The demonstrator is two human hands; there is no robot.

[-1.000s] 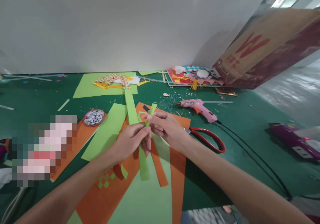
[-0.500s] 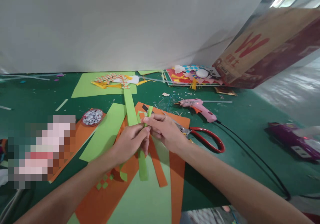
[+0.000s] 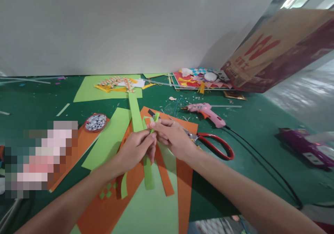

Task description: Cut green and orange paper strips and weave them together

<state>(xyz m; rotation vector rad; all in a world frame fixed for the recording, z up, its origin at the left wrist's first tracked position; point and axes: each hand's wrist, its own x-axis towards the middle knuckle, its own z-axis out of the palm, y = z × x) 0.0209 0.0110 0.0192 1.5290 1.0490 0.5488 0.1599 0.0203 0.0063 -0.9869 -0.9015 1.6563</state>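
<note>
My left hand is closed, its fingertips pinching paper strips against those of my right hand. A green paper strip hangs down below the fingers, and an orange paper strip slants down to its right. My right hand is closed with thumb and forefinger on a narrow green strip, whose short end sticks up above the fingertips. Another green strip hangs curved below my left wrist. Where the strips cross is mostly hidden by the fingers. Scissors with red handles lie beneath and beside my right hand.
Orange sheets and green sheets lie under and around the hands. A pink glue gun with a black cord lies right. A round box of googly eyes sits left. Paper crafts and a paper bag are at the back.
The short green end above my right fingertips has bent lower. The green strip below my left wrist has swung left and uncurled downward. Both hands stay nearly in place.
</note>
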